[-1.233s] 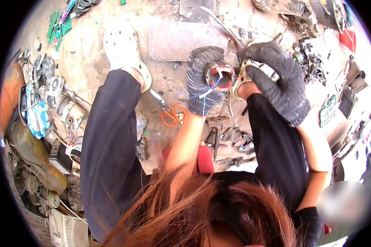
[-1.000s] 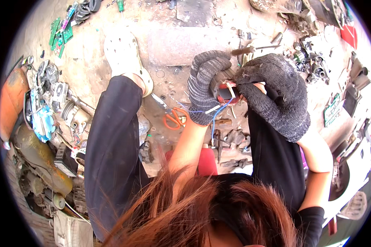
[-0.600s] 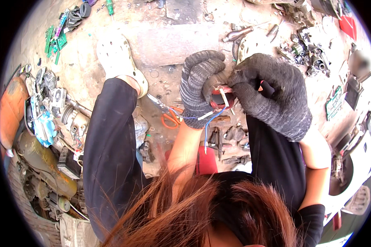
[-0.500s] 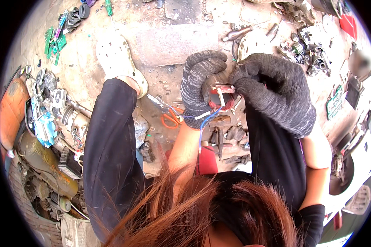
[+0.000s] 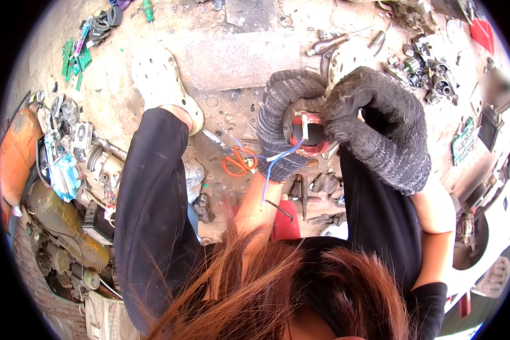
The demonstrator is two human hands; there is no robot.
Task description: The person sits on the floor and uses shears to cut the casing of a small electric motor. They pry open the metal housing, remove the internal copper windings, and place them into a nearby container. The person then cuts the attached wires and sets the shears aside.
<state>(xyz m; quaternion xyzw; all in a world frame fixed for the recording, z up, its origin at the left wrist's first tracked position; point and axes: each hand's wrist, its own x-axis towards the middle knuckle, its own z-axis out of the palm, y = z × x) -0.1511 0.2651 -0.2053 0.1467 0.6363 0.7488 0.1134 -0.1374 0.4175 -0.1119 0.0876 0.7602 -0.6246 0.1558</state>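
Note:
A motor stator (image 5: 310, 151), a ring-shaped core with red windings around a dark round opening, is held between my knees. My left hand (image 5: 275, 105), in a dark grey knitted glove, curls around its left side. My right hand (image 5: 382, 133), gloved alike, has thumb and fingers pinched together against the stator's right rim; whatever is between the fingertips is hidden. A blue wire (image 5: 282, 154) with a pale sleeve runs out of the stator, over my left wrist. Close to that wrist lie scissors (image 5: 239, 162) with orange handles.
A hammer-like tool (image 5: 304, 195) and metal scraps lie between my legs, by something red (image 5: 287, 220). Green circuit boards (image 5: 76, 62) and a green screwdriver (image 5: 148, 10) are far left. Motor parts (image 5: 436, 82) lie far right; an orange casing (image 5: 17, 153) stands left.
The stator and my left hand have shifted slightly right, and its opening faces up more. The blue wire's loose end has swung left, with a dark end piece now showing. My right hand stays pinched.

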